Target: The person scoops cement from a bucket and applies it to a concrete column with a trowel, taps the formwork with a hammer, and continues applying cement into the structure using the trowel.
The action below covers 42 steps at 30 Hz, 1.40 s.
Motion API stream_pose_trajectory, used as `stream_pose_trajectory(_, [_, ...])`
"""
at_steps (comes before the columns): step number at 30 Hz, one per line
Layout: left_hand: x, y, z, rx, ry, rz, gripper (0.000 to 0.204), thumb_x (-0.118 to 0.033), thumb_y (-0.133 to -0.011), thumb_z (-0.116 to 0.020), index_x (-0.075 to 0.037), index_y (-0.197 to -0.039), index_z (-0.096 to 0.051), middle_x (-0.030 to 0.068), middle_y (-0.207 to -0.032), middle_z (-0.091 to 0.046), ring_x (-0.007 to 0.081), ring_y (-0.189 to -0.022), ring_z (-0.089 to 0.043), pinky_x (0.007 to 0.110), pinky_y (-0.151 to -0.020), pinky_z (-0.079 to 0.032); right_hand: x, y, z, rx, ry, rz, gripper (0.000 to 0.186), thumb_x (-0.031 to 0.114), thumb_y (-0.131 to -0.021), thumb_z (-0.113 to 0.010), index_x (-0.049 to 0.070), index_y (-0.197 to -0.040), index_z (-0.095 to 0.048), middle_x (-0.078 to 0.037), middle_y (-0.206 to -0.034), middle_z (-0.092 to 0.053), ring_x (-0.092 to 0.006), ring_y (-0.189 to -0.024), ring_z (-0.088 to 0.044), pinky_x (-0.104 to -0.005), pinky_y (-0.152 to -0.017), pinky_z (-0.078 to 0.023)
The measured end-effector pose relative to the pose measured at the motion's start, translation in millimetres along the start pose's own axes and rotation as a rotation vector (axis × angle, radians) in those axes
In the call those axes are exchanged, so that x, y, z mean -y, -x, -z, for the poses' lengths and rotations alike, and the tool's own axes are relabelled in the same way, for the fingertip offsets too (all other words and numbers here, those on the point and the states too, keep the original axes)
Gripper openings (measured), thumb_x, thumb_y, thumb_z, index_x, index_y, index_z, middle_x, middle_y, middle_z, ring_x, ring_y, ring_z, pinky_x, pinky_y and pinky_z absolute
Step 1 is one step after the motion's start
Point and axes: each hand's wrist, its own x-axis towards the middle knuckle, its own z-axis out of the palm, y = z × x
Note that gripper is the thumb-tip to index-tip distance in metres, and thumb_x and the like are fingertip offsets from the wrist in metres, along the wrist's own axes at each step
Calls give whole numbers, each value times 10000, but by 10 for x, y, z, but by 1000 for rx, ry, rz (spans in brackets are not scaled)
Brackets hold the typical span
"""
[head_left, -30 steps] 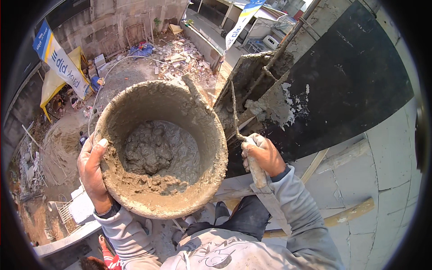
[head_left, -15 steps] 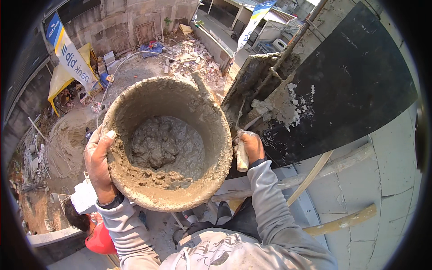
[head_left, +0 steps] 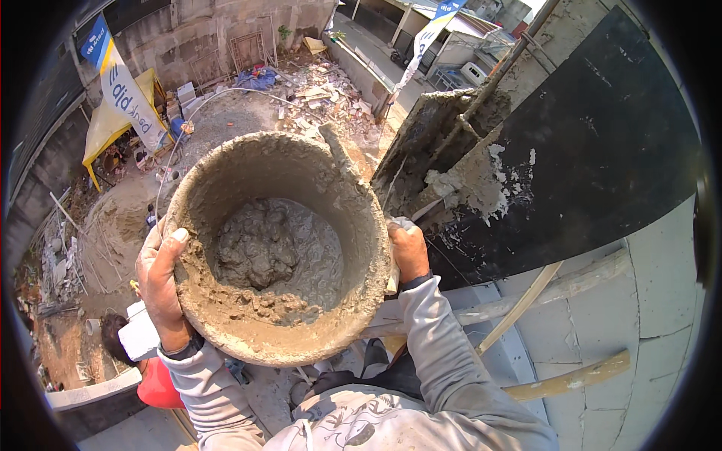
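A round bucket [head_left: 278,349], its rim and walls crusted with mortar, hangs in front of my body and tilts slightly toward me. Wet grey mortar [head_left: 259,252] lies lumpy in its bottom. My left hand [head_left: 160,274] grips the left rim, thumb on top and fingers down the outside. Against the right side of the bucket, my right hand [head_left: 408,249] is closed round a wooden-handled tool [head_left: 392,279]; only the handle's lower end shows, and its working end cannot be made out. A mortar-coated strip [head_left: 337,149] stands up at the far right rim.
Right of the bucket stand a mortar-smeared board form [head_left: 421,135] and a large black panel [head_left: 579,158]. Wooden poles [head_left: 571,376] cross near a pale block wall [head_left: 654,301]. A person in red [head_left: 158,387] is at lower left. Far below lie rubble [head_left: 323,98] and banners.
My right hand has moved slightly left, against the bucket's side, and the wooden handle is now mostly hidden. The bucket has shifted slightly toward me. My left hand keeps its grip.
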Motion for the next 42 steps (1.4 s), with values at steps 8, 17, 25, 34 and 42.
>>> stream_pose_trajectory(8, [-40,-2,-52,-14,-49,12,441,-102,-936,-581,85,-1335,-558,138,-1217,-673,168,-1042,-665,297,-926,-517,-91,-333,63,-149,-198,-104,195,200,-940,-630,8,-933,-596,-79,-685,-593,-206,-466,-562,-352,-441,-458])
stream_pose_trajectory(17, [-43,-2,-65,-6,-41,-12,468,-98,-933,-581,97,-1357,-542,146,-1237,-669,176,-1064,-661,292,-953,-504,56,-776,-319,-330,-357,-84,215,238,-946,-605,39,-865,-618,-71,-712,-605,-216,-546,-585,-364,-517,-483])
stream_pose_trajectory(25, [-37,-6,-85,7,6,7,479,-88,-934,-578,104,-1369,-523,156,-1251,-659,183,-1081,-659,302,-966,-508,-653,-525,-65,-158,428,508,306,258,-983,-589,-34,-910,-643,-115,-790,-668,-210,-679,-629,-337,-612,-476])
stream_pose_trajectory(34, [-39,15,-120,-7,25,17,482,-96,-923,-585,108,-1356,-526,174,-1244,-659,190,-1078,-663,310,-973,-510,160,-676,-221,-326,-184,47,294,273,-956,-593,-12,-900,-639,-108,-731,-624,-249,-600,-625,-377,-585,-503])
stream_pose_trajectory(42, [-33,14,-109,-10,-26,-26,519,-126,-915,-608,126,-1359,-513,182,-1241,-656,200,-1076,-664,314,-973,-509,-692,-524,41,-240,854,484,225,181,-980,-595,-11,-976,-710,-214,-890,-711,-367,-813,-684,-426,-704,-532])
